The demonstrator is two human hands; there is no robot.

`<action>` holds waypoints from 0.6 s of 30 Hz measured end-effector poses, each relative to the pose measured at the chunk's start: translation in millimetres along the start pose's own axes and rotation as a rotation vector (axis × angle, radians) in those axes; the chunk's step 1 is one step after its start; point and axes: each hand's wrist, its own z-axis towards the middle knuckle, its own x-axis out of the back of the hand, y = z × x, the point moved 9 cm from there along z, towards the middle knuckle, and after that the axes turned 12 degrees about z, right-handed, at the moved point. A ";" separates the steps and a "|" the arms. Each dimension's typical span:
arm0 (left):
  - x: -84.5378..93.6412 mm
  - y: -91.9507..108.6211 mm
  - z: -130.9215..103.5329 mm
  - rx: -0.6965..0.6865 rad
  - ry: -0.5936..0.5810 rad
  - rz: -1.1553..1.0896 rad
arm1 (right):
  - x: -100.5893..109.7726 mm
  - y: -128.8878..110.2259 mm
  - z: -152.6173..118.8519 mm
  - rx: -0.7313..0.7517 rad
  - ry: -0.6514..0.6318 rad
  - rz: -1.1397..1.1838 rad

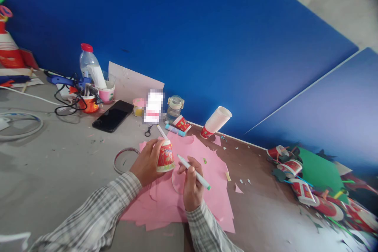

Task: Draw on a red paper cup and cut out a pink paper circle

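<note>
My left hand [150,162] is wrapped round a red patterned paper cup [165,156], held upside down with its greenish rim at the bottom. A white pen or cap [162,131] shows just above the cup. In my right hand [193,185] is a white marker [195,173] with a green end; its tip points up and left toward the cup, apart from it. Beneath both hands lie ragged sheets of pink paper [218,193].
Behind the paper are scissors [148,130], a glue stick [175,130], a glass jar [174,108] and stacked cups [216,121]. A phone [113,116] and bottle [88,61] stand left. Cup crafts [302,191] lie right. A blue partition [189,39] borders the table.
</note>
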 end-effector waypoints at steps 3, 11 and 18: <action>-0.5 -2.7 -0.5 -0.010 0.017 0.013 | 2.8 0.9 2.3 0.001 0.019 -0.004; -5.2 -11.8 -3.2 -0.007 0.060 0.135 | 2.4 -4.6 4.6 0.024 0.034 -0.066; -4.9 -10.9 -2.1 -0.019 0.054 0.149 | -16.5 -15.1 -0.3 0.163 -0.164 -0.119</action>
